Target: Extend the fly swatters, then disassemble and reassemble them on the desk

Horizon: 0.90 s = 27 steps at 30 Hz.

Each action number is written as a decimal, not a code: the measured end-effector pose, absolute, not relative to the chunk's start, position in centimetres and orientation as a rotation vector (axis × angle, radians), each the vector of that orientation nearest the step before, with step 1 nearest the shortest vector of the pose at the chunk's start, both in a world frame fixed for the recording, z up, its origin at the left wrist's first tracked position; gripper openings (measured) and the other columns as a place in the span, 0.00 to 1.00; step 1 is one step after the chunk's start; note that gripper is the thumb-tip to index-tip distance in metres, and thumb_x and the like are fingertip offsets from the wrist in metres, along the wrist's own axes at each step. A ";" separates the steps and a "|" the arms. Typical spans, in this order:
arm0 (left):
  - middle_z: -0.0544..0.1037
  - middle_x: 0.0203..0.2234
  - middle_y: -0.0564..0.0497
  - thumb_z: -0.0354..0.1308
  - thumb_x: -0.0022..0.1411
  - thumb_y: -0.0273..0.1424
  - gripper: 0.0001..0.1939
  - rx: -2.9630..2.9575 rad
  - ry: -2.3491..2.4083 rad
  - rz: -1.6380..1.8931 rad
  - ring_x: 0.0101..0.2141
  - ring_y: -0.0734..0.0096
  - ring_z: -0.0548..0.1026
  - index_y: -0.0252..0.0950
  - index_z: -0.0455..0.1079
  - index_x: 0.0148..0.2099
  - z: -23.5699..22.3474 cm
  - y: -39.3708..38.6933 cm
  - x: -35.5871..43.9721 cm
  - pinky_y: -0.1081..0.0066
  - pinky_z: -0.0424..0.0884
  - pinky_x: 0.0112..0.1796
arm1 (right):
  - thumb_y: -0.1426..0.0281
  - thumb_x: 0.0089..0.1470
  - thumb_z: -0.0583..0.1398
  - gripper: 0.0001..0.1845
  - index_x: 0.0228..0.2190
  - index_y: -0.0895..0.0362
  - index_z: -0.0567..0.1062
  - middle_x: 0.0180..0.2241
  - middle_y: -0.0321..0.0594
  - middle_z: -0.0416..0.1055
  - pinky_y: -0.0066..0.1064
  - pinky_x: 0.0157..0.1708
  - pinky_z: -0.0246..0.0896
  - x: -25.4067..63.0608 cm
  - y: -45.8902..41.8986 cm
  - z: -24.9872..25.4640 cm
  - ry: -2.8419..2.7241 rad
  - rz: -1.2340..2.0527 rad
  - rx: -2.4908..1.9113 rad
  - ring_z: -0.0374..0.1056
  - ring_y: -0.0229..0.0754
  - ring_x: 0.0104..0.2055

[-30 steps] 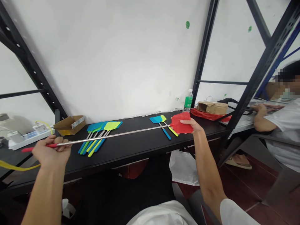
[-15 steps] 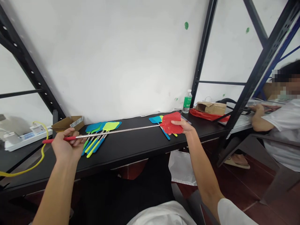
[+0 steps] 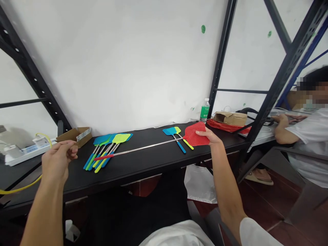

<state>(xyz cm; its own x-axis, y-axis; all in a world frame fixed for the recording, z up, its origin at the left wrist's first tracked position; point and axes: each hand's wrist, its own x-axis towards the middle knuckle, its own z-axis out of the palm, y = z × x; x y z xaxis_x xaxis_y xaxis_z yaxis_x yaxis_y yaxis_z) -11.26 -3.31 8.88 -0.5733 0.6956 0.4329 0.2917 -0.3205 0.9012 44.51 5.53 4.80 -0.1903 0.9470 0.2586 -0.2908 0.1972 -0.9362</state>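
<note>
In the head view, toward 4 o'clock, the right hand point(image 3: 212, 136) holds the red swatter point(image 3: 194, 135) by its mesh. The left hand point(image 3: 55, 162) looks empty, fingers narrow; regripping the handle point(image 3: 104, 157) would call for reaching toward 3 o'clock.

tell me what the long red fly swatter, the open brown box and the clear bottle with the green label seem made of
Long red fly swatter: probably plastic mesh head, fine holes showing; its slim silvery shaft looks like shiny metal, from the glint.
Open brown box: likely matte cardboard, with thin upright flaps.
Clear bottle with the green label: see-through and smooth, probably plastic.
</note>
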 end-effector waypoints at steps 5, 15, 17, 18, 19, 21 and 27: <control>0.80 0.39 0.48 0.63 0.53 0.44 0.21 1.548 1.820 1.504 0.41 0.62 0.75 0.37 0.76 0.45 8.0 -2.9 -12.3 0.72 0.71 0.36 | 0.65 0.35 0.73 0.24 0.36 0.56 0.75 0.34 0.43 0.80 0.45 0.38 0.73 44.6 5.3 4.9 -1.232 1.278 -0.724 0.77 0.56 0.38; 0.76 0.23 0.52 0.67 0.50 0.48 0.24 1.766 1.579 1.175 0.22 0.75 0.64 0.35 0.78 0.42 9.3 -5.6 -11.0 0.74 0.62 0.23 | 0.63 0.35 0.73 0.22 0.34 0.55 0.76 0.32 0.44 0.79 0.46 0.40 0.74 45.5 4.9 5.1 -1.176 1.219 -0.719 0.77 0.57 0.39; 0.72 0.19 0.53 0.68 0.49 0.48 0.24 1.764 1.597 1.146 0.21 0.75 0.63 0.35 0.79 0.41 9.6 -6.0 -10.9 0.75 0.58 0.21 | 0.63 0.34 0.73 0.22 0.33 0.56 0.76 0.32 0.44 0.79 0.47 0.40 0.74 45.4 4.7 5.2 -1.169 1.212 -0.727 0.77 0.57 0.39; 0.70 0.17 0.54 0.68 0.48 0.47 0.24 1.760 1.610 1.148 0.21 0.75 0.62 0.35 0.79 0.41 9.7 -6.2 -10.8 0.76 0.57 0.20 | 0.63 0.34 0.73 0.21 0.33 0.56 0.76 0.32 0.44 0.80 0.48 0.40 0.74 45.4 4.6 5.3 -1.166 1.212 -0.732 0.77 0.58 0.39; 0.68 0.15 0.55 0.69 0.48 0.47 0.23 1.756 1.620 1.159 0.20 0.75 0.61 0.35 0.79 0.41 9.7 -6.4 -10.8 0.76 0.56 0.20 | 0.64 0.34 0.73 0.21 0.33 0.56 0.76 0.32 0.44 0.80 0.48 0.40 0.74 45.3 4.5 5.4 -1.163 1.213 -0.736 0.77 0.58 0.39; 0.66 0.15 0.56 0.68 0.48 0.46 0.22 1.760 1.623 1.180 0.20 0.76 0.60 0.36 0.79 0.41 9.8 -6.5 -10.7 0.76 0.55 0.20 | 0.64 0.35 0.73 0.20 0.32 0.56 0.76 0.32 0.44 0.80 0.47 0.39 0.74 45.2 4.4 5.6 -1.156 1.223 -0.740 0.77 0.57 0.38; 0.61 0.13 0.57 0.67 0.50 0.45 0.20 1.764 1.594 1.220 0.19 0.77 0.57 0.38 0.80 0.41 9.7 -6.5 -10.5 0.76 0.52 0.20 | 0.66 0.37 0.72 0.21 0.36 0.58 0.78 0.36 0.45 0.80 0.41 0.35 0.74 44.7 4.3 6.0 -1.155 1.237 -0.732 0.77 0.52 0.35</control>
